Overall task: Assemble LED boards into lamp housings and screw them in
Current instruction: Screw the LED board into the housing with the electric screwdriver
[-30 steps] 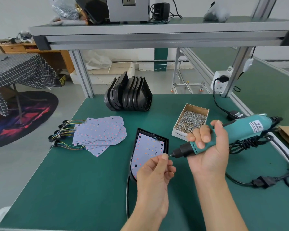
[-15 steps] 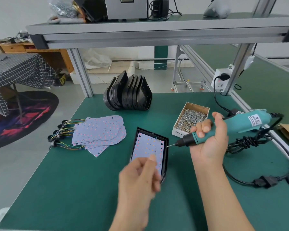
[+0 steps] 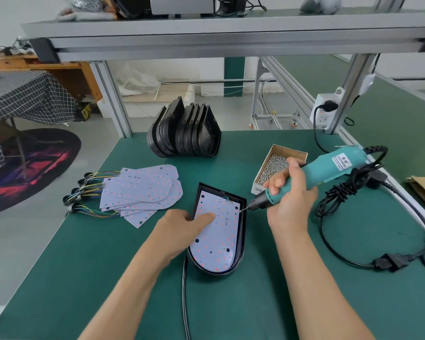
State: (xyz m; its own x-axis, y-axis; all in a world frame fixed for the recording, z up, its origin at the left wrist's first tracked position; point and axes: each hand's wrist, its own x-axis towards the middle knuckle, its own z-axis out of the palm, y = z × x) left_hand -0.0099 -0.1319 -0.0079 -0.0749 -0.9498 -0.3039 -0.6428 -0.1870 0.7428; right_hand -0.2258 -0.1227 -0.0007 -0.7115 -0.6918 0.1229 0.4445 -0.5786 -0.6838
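Observation:
A black lamp housing (image 3: 242,231) lies flat in the middle of the green bench with a white LED board (image 3: 219,239) seated inside it. My left hand (image 3: 182,229) rests on the housing's left edge, its thumb pressing on the board. My right hand (image 3: 290,200) grips a teal electric screwdriver (image 3: 329,170), whose bit tip touches the board's upper right corner by the housing wall. An open cardboard box of screws (image 3: 275,165) stands just behind my right hand.
A fan of loose LED boards (image 3: 142,190) with coloured wires lies to the left. A row of upright black housings (image 3: 184,133) stands at the back. The screwdriver's black cable (image 3: 341,200) coils to the right, near the bench's right rail. A power strip (image 3: 325,114) hangs on the frame post.
My left hand left the screwdriver tip, swung down and left, and now presses on the board. My right hand brought the screwdriver bit down to the board's upper right corner.

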